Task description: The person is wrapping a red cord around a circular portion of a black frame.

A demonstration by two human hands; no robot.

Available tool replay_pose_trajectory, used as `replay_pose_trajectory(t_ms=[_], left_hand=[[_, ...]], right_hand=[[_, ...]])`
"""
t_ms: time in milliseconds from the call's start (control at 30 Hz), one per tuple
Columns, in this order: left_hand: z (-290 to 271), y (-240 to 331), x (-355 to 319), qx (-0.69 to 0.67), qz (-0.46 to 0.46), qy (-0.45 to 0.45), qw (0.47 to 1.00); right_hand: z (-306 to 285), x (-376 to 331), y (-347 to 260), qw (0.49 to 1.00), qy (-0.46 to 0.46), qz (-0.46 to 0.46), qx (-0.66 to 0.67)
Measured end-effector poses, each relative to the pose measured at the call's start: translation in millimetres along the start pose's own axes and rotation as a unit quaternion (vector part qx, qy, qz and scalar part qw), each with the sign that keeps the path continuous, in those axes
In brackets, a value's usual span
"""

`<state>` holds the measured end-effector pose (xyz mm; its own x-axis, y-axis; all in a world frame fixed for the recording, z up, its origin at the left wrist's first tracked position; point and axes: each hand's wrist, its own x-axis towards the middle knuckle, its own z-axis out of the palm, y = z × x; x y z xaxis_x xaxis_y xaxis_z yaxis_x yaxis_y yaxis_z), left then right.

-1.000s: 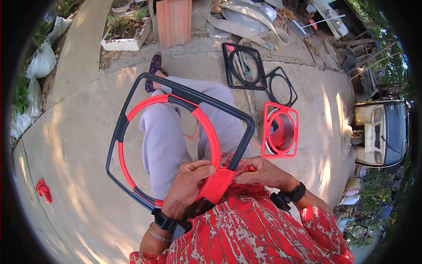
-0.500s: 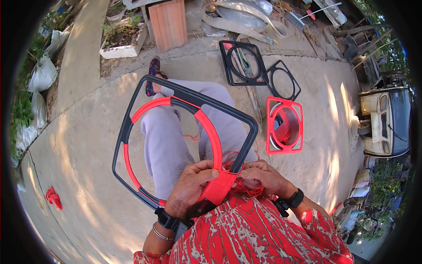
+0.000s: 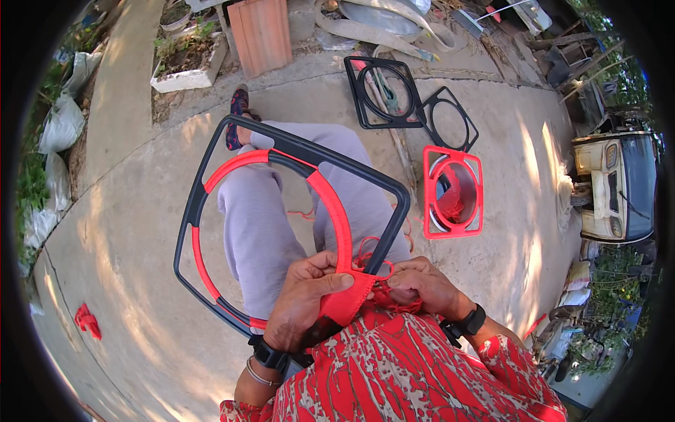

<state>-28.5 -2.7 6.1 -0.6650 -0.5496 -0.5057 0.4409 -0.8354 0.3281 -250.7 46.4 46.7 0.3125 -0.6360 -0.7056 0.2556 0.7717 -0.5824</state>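
Observation:
A black square frame (image 3: 292, 142) with a round inner ring rests tilted over my lap. Red covering (image 3: 336, 218) wraps several stretches of the ring, and black shows between them. My left hand (image 3: 304, 292) is closed on the near corner, its thumb pressing the red-covered part (image 3: 349, 297). Just right of it, my right hand (image 3: 427, 285) is closed in a pinch on red cord (image 3: 385, 269), which makes a small loop at the fingertips. More red cord lies bunched beneath the right fingers, partly hidden by them.
Two black frames (image 3: 383, 125) (image 3: 450, 116) and a red-covered frame (image 3: 453, 228) with red cord inside lie on the concrete ahead, to the right. A red scrap (image 3: 87, 321) lies far left. Beyond are a planter (image 3: 186, 81), a brick-red slab (image 3: 260, 39) and a parked vehicle (image 3: 605, 190).
A small loop of red cord now shows at my right fingertips, which sit slightly farther from the frame's corner. My left hand keeps its hold. The whole view has shifted slightly.

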Motion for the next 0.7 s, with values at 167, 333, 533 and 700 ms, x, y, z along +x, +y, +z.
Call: replay_pose_trajectory(t_ms=[167,333,533,700], left_hand=[[3.4,-0.3,-1.1,0.007,0.003,0.012,1.000],[2.7,-3.5,1.9,0.013,0.007,0.015,1.000],[-3.1,-6.6,3.2,0.030,0.002,0.036,0.999],[3.7,0.9,-0.2,0.033,0.023,0.056,0.998]], right_hand=[[-4.0,-5.8,-1.2,1.000,0.003,0.018,0.015],[-6.9,-8.7,0.3,1.000,0.004,0.012,0.019],[-1.2,-6.2,-0.1,0.997,0.045,0.009,-0.059],[-7.1,-5.7,-3.0,1.000,0.009,0.014,0.008]])
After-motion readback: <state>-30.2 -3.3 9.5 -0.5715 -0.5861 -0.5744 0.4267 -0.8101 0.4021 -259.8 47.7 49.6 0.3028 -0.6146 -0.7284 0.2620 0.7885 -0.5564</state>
